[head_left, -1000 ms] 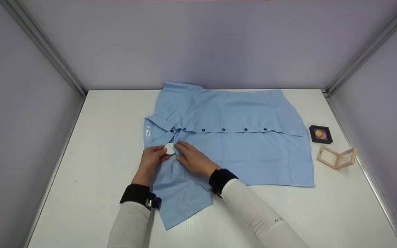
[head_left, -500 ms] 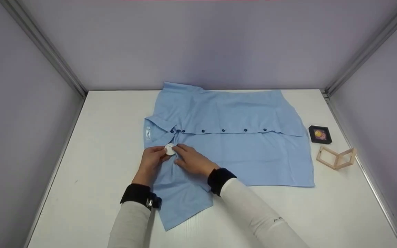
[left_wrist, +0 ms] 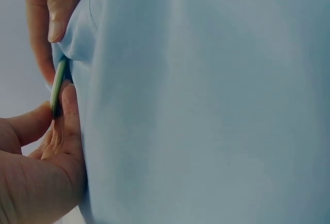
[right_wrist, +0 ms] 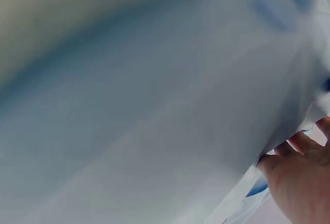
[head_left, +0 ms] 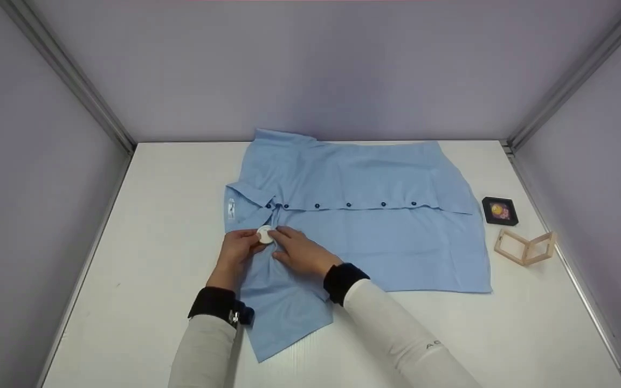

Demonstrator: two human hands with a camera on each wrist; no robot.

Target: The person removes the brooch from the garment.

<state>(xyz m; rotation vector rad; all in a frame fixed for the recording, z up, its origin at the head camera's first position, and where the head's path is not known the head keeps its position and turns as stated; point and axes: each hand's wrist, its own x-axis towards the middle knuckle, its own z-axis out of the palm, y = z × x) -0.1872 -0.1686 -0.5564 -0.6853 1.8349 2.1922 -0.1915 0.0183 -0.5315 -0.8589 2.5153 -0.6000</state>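
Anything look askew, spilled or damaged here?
No spill or damage shows. Only the blue shirt looks slightly off: its cloth is bunched beside the white disc that the left hand pinches, while the part with the button row lies fairly flat. Probably just handling.

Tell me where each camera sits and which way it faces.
Head: worn on the head, facing forward and down at the blue shirt on the white table; left hand, right hand and sleeves show.
Left wrist: on that wrist, facing the shirt and edge-on disc close up; both hands show partly.
Right wrist: on that wrist, facing blurred shirt cloth; part of the right hand shows lower right.
Shared: head and left wrist both show the disc and both hands.
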